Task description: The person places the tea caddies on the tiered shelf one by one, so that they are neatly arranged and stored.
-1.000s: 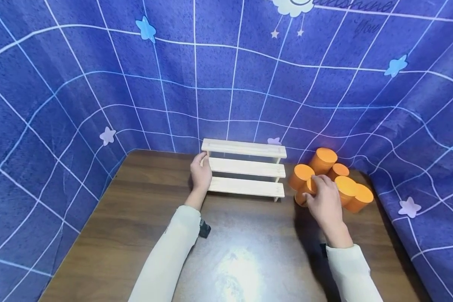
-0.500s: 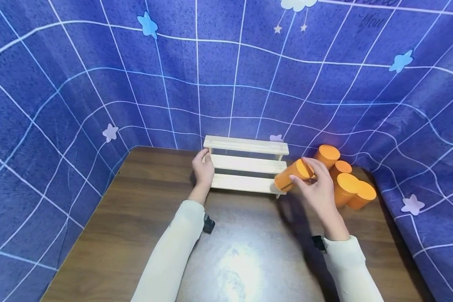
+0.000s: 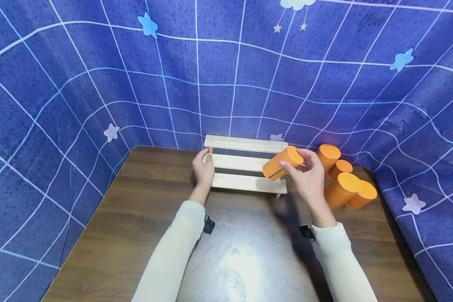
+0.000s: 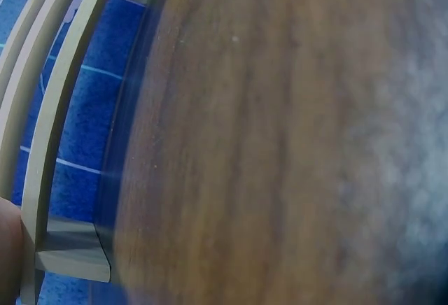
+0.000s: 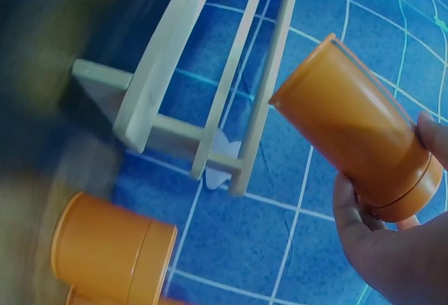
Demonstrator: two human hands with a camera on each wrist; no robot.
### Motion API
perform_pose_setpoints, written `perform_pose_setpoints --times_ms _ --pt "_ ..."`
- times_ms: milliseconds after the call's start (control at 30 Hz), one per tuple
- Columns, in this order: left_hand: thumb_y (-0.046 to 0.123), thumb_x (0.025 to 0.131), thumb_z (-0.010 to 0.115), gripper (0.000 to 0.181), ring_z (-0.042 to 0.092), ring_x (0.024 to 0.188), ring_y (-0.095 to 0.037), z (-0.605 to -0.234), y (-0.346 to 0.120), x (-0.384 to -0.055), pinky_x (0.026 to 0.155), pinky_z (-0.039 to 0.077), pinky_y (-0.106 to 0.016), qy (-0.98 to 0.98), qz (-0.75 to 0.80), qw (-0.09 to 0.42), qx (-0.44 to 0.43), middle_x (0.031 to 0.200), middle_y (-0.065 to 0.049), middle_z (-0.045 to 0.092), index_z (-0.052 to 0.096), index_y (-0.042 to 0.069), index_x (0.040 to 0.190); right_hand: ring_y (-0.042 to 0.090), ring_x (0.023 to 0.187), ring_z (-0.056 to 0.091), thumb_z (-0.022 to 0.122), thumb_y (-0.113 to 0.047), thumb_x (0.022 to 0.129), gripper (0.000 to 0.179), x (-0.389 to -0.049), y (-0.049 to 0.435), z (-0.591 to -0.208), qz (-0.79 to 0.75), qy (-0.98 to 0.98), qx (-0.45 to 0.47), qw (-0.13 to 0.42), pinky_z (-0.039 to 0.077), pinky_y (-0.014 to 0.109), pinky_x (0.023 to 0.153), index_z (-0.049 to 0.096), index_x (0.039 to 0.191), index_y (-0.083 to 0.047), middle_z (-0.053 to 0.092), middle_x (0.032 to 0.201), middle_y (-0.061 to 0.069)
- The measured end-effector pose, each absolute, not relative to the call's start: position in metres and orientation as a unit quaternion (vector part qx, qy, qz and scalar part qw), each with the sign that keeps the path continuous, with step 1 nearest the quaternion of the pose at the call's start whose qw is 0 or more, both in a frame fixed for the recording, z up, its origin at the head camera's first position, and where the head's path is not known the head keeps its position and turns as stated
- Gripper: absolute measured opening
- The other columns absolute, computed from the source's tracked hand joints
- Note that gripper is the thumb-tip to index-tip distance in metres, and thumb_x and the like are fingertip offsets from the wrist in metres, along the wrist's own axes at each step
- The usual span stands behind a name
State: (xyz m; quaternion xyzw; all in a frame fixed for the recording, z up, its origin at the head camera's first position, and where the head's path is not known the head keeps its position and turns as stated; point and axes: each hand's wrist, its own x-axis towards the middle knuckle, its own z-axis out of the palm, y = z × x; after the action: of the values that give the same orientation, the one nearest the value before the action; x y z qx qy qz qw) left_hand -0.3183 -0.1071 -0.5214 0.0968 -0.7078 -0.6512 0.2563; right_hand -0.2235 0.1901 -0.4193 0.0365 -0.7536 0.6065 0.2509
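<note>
Leftward and a little higher than half a second ago, the smooth orange lidded cylinder (image 3: 281, 164) hangs tilted before the right part of the pale wooden three-tier shelf (image 3: 245, 183), its lid end pinched between thumb and fingers of the right hand (image 3: 311, 178). At the shelf's other end, the left hand (image 3: 204, 170) touches the frame (whether its fingers curl round the wood, I cannot tell). Four more orange cylinders (image 3: 341, 193) stand clustered right of the shelf on the brown wood-grain table (image 3: 151, 184).
</note>
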Motion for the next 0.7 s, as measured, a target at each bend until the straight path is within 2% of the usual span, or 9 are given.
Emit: perform_pose_setpoints --times_ms 267,400,533,700 --pt "0.003 0.101 0.061 0.03 0.062 0.137 -0.034 -0.52 -0.106 -0.319 0.123 0.045 -0.043 -0.698 -0.661 0.257 0.098 0.137 -0.021 0.071 0.072 -0.003 0.129 0.004 0.093 0.07 0.089 -0.006 0.082 0.052 -0.236 0.172 -0.413 0.632 -0.734 0.057 0.242 0.058 0.015 0.082 0.067 0.128 0.0 0.074 0.111 -0.006" --pt "0.004 0.101 0.061 0.03 0.062 0.137 -0.034 -0.52 -0.106 -0.319 0.123 0.045 -0.043 -0.695 -0.664 0.256 0.098 0.136 -0.021 0.071 0.072 -0.003 0.128 0.004 0.091 0.069 0.09 -0.006 0.082 0.051 -0.24 0.162 -0.41 0.632 -0.732 0.066 0.247 0.057 0.017 0.079 0.069 0.128 -0.002 0.075 0.112 0.001" --pt "0.004 0.101 0.06 0.031 0.061 0.139 -0.032 -0.52 -0.107 -0.318 0.124 0.043 -0.043 -0.695 -0.666 0.252 0.102 0.137 -0.02 0.071 0.072 -0.002 0.129 0.003 0.09 0.067 0.089 -0.006 0.082 0.053 -0.244 0.151 -0.41 0.63 -0.734 0.07 0.245 0.053 0.015 0.074 0.069 0.131 -0.004 0.075 0.125 0.015" --pt "0.006 0.102 0.06 0.031 0.059 0.141 -0.031 -0.52 -0.107 -0.318 0.125 0.042 -0.042 -0.694 -0.669 0.245 0.102 0.139 -0.018 0.07 0.071 -0.001 0.131 0.004 0.092 0.073 0.087 -0.005 0.085 0.054 -0.251 0.139 -0.409 0.646 -0.725 0.087 0.224 0.059 0.013 0.077 0.066 0.135 -0.003 0.068 0.139 0.016"
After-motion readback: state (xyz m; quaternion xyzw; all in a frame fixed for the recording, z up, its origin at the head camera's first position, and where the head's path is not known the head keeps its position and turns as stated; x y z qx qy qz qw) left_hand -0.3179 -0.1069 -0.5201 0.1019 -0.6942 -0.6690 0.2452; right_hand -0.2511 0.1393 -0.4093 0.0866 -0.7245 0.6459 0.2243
